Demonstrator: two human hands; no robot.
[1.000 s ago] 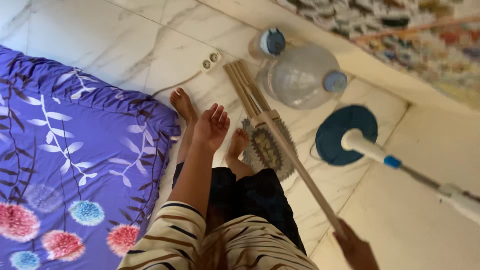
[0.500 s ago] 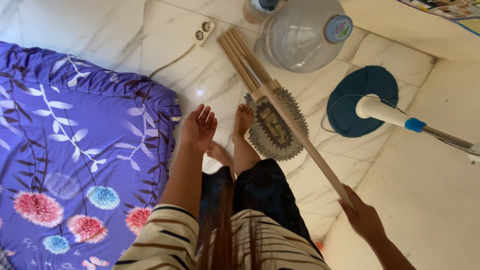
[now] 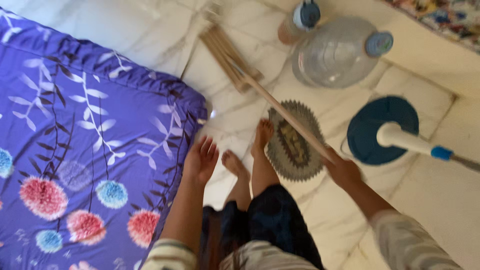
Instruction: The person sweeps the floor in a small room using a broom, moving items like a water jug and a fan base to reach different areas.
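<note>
My right hand [image 3: 343,169] grips the long handle of a wooden broom-like tool [image 3: 260,92]. Its flat slatted head [image 3: 226,54] rests on the marble floor ahead of me. My left hand [image 3: 201,160] hangs open with fingers spread, holding nothing, beside the edge of a purple flowered mattress [image 3: 85,140]. Both my bare feet [image 3: 250,150] stand on the floor, next to a small round patterned mat [image 3: 295,150] that the handle crosses.
A large clear water jug [image 3: 336,54] lies on its side at the top, with a smaller bottle [image 3: 299,21] behind it. A round blue mop head [image 3: 379,120] with a white and blue handle [image 3: 425,148] lies to the right. A patterned rug [image 3: 440,15] fills the top right corner.
My right hand has slid forward along the wooden handle, towards the round mat. The tool's head has shifted left and farther away. The view has swung towards the mattress.
</note>
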